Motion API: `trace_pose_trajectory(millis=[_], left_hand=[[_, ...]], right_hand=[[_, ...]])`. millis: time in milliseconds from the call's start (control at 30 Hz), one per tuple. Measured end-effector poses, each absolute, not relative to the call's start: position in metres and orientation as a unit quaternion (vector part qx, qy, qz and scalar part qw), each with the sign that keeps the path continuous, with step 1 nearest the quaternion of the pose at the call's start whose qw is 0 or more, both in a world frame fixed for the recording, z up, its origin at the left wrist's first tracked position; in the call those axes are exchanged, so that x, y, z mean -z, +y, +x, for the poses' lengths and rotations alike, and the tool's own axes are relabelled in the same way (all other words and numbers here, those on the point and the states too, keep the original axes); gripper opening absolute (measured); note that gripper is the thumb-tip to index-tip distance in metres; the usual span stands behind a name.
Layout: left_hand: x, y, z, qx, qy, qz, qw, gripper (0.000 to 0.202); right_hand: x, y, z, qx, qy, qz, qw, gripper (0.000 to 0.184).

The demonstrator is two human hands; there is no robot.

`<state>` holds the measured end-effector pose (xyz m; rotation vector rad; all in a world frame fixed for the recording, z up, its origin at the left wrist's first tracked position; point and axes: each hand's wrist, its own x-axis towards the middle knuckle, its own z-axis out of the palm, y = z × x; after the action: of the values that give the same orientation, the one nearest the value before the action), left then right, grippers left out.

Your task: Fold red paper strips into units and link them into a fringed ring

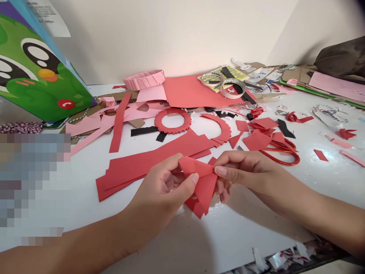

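Folded red piece (pixel 203 180) was matt paper, smooth between sharp creases. Red strips (pixel 151 161) were smooth, matt paper too. Red ring (pixel 159 121) and pink band (pixel 145 81) were pleated paper, ridged all round. Surface (pixel 245 238) was smooth and glossy, with bright glare. 2 tape rolls (pixel 234 96) looked like shiny plastic. Red loop handles (pixel 285 163) looked like glossy plastic. Speckled yarn (pixel 21 128) looked rough, fibrous. Dark pouch (pixel 343 57) looked like matt cloth.

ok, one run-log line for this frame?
left hand: holds folded red paper | right hand: fingers pinch same piece | beyond: stacked red paper strips, red paper ring, pink paper ring
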<state>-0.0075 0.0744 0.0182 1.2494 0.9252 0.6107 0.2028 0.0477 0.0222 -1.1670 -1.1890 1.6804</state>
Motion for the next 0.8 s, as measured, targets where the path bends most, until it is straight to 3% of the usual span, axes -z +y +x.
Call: trace_pose_trajectory(millis=[300, 533, 700, 800], left_hand=[[-0.012, 0.074, -0.009, -0.265, 0.357, 0.49, 0.75, 0.011], [-0.022, 0.073, -0.003, -0.267, 0.347, 0.517, 0.735, 0.023], [-0.025, 0.075, -0.003, -0.253, 0.427, 0.567, 0.657, 0.032], [-0.025, 0.075, -0.004, -0.242, 0.414, 0.581, 0.658, 0.03]], right_hand=[[-0.02, 0.047, 0.207, -0.668, -0.448, -0.45, 0.388, 0.023], [-0.021, 0.046, 0.207, -0.629, -0.489, -0.456, 0.396, 0.021], [-0.02, 0.045, 0.209, -0.603, -0.502, -0.47, 0.404, 0.02], [-0.02, 0.044, 0.21, -0.586, -0.514, -0.477, 0.406, 0.019]])
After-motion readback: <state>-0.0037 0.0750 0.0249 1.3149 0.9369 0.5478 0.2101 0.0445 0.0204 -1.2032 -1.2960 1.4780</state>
